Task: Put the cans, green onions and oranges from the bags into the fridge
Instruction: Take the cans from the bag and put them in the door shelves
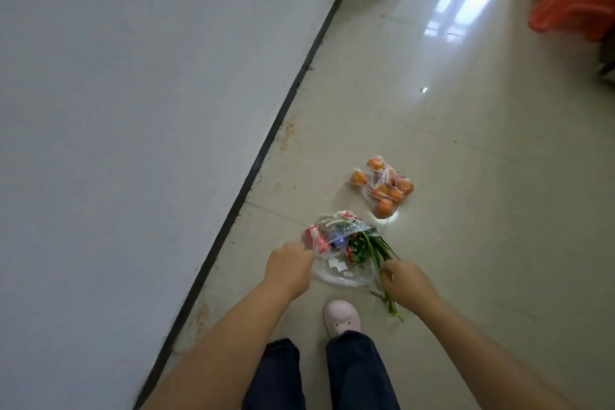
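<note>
Red cans (314,236) in clear bag (339,273), labels blurred, unreadable

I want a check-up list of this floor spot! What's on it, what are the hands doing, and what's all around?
Surface: glossy pale tiled floor, some stains by the wall.
Job's things: clear bag holding red cans and green onions; second bag of oranges lies apart, further away.
Clutter: pink shoe near the bag.
Grips: left hand holds the bag's edge; right hand grips the onion stalks.
Cables: nothing seen.
Surroundings: grey wall on the left, dark baseboard, red plastic stool far right.
</note>
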Tool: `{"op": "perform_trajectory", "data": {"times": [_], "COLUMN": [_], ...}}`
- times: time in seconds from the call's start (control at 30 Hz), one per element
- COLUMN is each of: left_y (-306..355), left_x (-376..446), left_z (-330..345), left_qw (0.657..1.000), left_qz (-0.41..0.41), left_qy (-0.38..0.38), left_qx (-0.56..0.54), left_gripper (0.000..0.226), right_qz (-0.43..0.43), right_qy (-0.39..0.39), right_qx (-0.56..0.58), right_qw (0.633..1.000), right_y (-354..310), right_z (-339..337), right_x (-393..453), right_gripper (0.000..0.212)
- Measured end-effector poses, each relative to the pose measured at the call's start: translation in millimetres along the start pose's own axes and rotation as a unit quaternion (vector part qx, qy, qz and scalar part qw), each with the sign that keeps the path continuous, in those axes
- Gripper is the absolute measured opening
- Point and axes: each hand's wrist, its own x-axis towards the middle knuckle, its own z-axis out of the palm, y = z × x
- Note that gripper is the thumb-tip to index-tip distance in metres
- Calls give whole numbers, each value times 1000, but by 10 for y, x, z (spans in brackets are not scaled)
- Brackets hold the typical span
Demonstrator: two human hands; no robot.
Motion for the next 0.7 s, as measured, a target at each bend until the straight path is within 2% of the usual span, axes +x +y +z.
{"op": "perform_trajectory", "data": {"times": [0.1,0.2,0.43,0.5,0.53,0.57,0.63,0.7], "left_y": [-182,-316,-424,-377,-352,-314,-240,-212], "left_x": [364,758,1881,2249,2443,2639,2996,3351], "left_z": [273,654,2016,2469,2701,2917,3288,3594], "left_qw": [999,995,986,982,976,964,929,907], "left_qz": [39,77,135,163,199,249,332,364], "left_qy": [-29,-48,-69,-58,-19,22,64,88], "left_qx": [19,46,71,82,89,93,152,191], "left_gripper": [36,39,28,26,22,20,32,33], "right_qz": [38,79,103,90,72,42,-20,-55], "right_qy": [16,24,54,67,86,119,193,264], "right_qx": [44,90,127,100,75,37,-48,-137], "right_qw": [998,993,985,989,991,991,980,953], "right_y": [-6,-14,296,505,609,719,927,1078], "right_z": [331,734,2007,2367,2532,2692,2985,3131], "right_x": [224,514,1678,2052,2226,2403,2741,3003], "right_gripper": [35,22,29,30,28,23,9,12]}}
